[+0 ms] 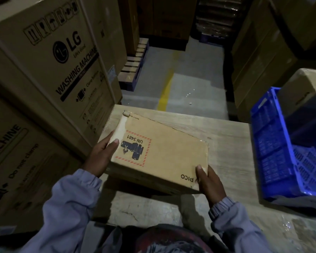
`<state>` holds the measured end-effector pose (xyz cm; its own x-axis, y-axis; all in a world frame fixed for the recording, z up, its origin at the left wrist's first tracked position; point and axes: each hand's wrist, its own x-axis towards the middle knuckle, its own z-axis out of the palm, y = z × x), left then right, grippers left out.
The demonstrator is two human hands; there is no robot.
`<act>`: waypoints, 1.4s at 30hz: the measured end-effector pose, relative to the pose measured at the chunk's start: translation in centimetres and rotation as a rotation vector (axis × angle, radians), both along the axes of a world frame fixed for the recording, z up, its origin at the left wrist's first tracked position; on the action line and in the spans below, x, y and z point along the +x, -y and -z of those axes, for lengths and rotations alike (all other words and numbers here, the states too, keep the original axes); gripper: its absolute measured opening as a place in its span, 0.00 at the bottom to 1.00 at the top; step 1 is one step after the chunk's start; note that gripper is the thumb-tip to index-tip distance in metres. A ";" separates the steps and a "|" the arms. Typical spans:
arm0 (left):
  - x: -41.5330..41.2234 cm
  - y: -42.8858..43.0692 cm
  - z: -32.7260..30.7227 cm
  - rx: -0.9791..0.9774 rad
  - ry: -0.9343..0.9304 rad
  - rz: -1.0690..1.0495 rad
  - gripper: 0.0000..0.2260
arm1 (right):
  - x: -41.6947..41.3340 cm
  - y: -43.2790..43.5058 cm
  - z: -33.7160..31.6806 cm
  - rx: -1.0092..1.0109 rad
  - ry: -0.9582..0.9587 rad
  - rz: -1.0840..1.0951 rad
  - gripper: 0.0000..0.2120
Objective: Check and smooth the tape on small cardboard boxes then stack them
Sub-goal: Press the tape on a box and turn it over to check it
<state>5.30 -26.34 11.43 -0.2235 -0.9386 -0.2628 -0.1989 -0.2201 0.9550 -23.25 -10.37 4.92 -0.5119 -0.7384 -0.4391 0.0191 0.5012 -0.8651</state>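
Cardboard box (162, 154) gripped endwise between left hand (100, 154) and right hand (208, 181), long axis diagonal over desk's (230, 143) left edge.

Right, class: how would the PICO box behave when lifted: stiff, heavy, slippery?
Probably stiff: the box looks flat, gripped only at its ends by the left hand and right hand. Likely light too. Peeling tape at its far corner may snag.

Left sleeve (67, 203) and right sleeve (233, 221): long, pale lavender-grey jacket fabric, gathered elastic cuffs at the wrists. Left hand (100, 157) and right hand (210, 183) bare. Dark shirt front (171, 240) with reddish graphic print, details blurred.
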 end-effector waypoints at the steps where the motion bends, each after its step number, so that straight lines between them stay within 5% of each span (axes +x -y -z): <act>1: -0.1 -0.3 0.4 0.007 0.010 0.012 0.10 | -0.5 -0.2 -0.3 -0.012 -0.007 0.011 0.26; 6: -0.9 -1.5 3.6 -0.018 0.106 0.100 0.14 | -2.4 -1.3 -2.4 -0.120 -0.005 0.035 0.35; 10: -2.0 -2.0 5.3 -0.014 0.108 0.119 0.14 | -2.8 -1.6 -5.0 -0.199 -0.072 0.004 0.28; 15: -2.5 -1.5 6.0 0.002 0.111 0.129 0.17 | -2.9 -1.2 -7.7 -0.299 -0.224 -0.100 0.32; 22: -3.3 -1.2 8.0 -0.021 0.397 0.238 0.19 | -0.5 0.3 -10.2 -0.257 -0.639 -0.267 0.39; 27: -2.8 -0.8 8.3 0.004 0.603 0.216 0.21 | 2.2 1.4 -10.5 -0.310 -0.703 -0.466 0.29; 33: -3.4 -1.5 2.7 0.071 0.147 0.127 0.25 | 3.2 2.2 -8.8 -0.340 -0.778 -0.642 0.23; 37: -2.9 -1.5 -1.2 0.263 -0.288 -0.056 0.15 | 2.2 1.7 -7.2 -0.303 -0.880 -0.665 0.25; 41: -2.2 -0.7 -2.3 0.294 -0.258 -0.022 0.35 | 1.1 1.1 -5.9 -0.271 -0.872 -0.566 0.31; 42: -2.3 -0.6 -2.5 0.256 -0.230 0.028 0.33 | 0.9 1.0 -5.8 -0.259 -0.838 -0.544 0.33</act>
